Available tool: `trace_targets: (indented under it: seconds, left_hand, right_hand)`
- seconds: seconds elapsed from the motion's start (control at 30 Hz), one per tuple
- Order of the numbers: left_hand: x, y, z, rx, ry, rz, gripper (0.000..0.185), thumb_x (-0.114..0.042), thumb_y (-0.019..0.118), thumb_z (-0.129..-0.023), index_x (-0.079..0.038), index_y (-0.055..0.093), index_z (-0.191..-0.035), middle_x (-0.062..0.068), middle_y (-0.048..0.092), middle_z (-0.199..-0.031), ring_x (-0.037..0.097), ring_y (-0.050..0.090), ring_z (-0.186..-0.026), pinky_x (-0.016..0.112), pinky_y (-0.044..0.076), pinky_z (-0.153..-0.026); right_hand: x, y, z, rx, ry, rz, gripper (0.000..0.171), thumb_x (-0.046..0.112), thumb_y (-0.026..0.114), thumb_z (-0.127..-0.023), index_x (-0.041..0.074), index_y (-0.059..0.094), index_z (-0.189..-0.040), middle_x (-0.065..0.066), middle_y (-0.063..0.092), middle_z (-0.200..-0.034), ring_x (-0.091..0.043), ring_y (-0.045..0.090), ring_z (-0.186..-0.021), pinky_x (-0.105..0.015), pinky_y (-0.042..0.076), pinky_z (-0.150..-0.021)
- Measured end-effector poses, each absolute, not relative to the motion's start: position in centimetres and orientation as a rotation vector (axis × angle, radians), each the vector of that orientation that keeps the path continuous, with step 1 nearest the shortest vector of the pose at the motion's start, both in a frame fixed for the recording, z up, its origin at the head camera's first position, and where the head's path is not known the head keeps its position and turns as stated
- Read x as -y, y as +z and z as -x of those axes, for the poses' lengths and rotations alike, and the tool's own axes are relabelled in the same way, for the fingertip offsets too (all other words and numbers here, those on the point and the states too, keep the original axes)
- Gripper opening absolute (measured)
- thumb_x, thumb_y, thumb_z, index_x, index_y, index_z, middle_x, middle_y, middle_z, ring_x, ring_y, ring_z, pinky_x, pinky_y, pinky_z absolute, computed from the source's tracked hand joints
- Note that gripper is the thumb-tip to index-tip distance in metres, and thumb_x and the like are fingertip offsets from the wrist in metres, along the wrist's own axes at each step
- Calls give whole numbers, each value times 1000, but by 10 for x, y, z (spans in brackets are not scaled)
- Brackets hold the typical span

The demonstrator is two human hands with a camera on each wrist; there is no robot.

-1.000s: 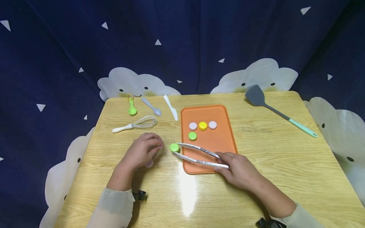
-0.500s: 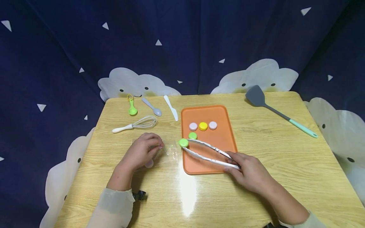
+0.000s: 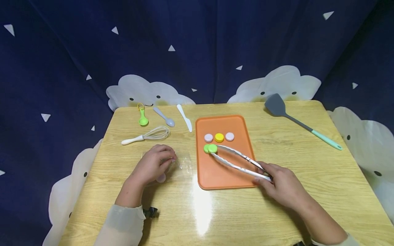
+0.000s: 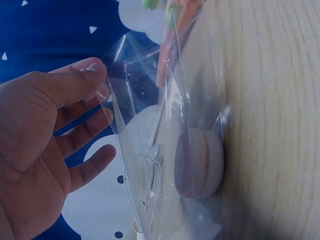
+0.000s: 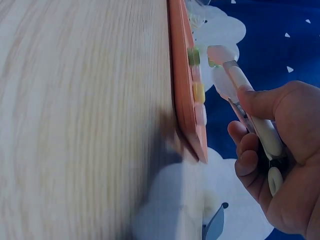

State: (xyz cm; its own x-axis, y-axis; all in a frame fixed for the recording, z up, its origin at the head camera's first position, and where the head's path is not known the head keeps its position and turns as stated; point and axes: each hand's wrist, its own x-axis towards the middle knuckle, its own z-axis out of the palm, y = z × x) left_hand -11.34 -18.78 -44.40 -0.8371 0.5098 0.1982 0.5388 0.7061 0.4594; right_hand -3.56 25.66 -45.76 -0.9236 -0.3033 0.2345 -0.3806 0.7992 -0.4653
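Note:
My right hand (image 3: 283,186) grips metal tongs (image 3: 237,167), whose tips hold a green macaron (image 3: 212,148) over the orange tray (image 3: 227,181). In the right wrist view this macaron is raised above the tray. Another green macaron (image 3: 206,149) lies on the tray, partly hidden behind it. A row of a yellow macaron (image 3: 219,137) between two pale pink ones sits farther back. My left hand (image 3: 155,162) pinches the edge of a clear plastic bag (image 4: 170,100). Inside the bag is a pale pinkish macaron (image 4: 200,162).
Left of the tray lie a whisk (image 3: 154,134), a green measuring spoon (image 3: 143,119), a grey spoon (image 3: 166,119) and a white knife (image 3: 186,119). A dark spatula (image 3: 277,105) with a mint handle lies at the right. A navy curtain (image 3: 197,51) hangs behind the table.
My right hand and the tongs have moved right, carrying the green macaron from beside the bag to above the tray near the other green one. My left hand has stayed in place.

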Motion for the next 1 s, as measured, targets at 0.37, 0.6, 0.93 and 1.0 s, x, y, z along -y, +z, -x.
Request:
trace_targets:
  seconds: [0.37, 0.6, 0.93, 1.0]
  left_hand:
    - [188, -445, 113, 2827, -791, 893, 10, -9, 77, -95, -19, 78, -96, -5, 68, -113, 18, 61, -112, 41, 53, -96]
    - [188, -447, 113, 2827, -786, 891, 8, -10, 77, -95, -18, 78, -96, -6, 68, -112, 17, 61, -112, 40, 53, -95]
    - [187, -446, 113, 2831, -804, 881, 9, -10, 76, -95, -18, 78, -96, -5, 68, -113, 18, 61, -113, 41, 52, -97]
    - [187, -446, 113, 2836, -798, 880, 8, -11, 76, -95, -19, 78, -96, -5, 68, -113, 17, 61, -113, 41, 52, -97]
  right_hand:
    - [-269, -463, 40, 2856, 749, -488, 54, 26, 85, -88, 0, 68, -133, -6, 77, -104, -23, 71, -88, -48, 56, -72]
    - [-272, -470, 43, 2889, 709, -480, 52, 27, 83, -90, 0, 68, -132, -4, 76, -100, -21, 69, -85, -46, 55, -72]
    - [-273, -474, 48, 2938, 707, -467, 53, 28, 81, -91, -1, 66, -133, -16, 75, -112, -37, 71, -100, -56, 56, -81]
    - [-273, -473, 49, 2938, 706, -467, 54, 28, 82, -91, -1, 67, -133, -16, 74, -112, -38, 71, -101, -57, 56, -82]
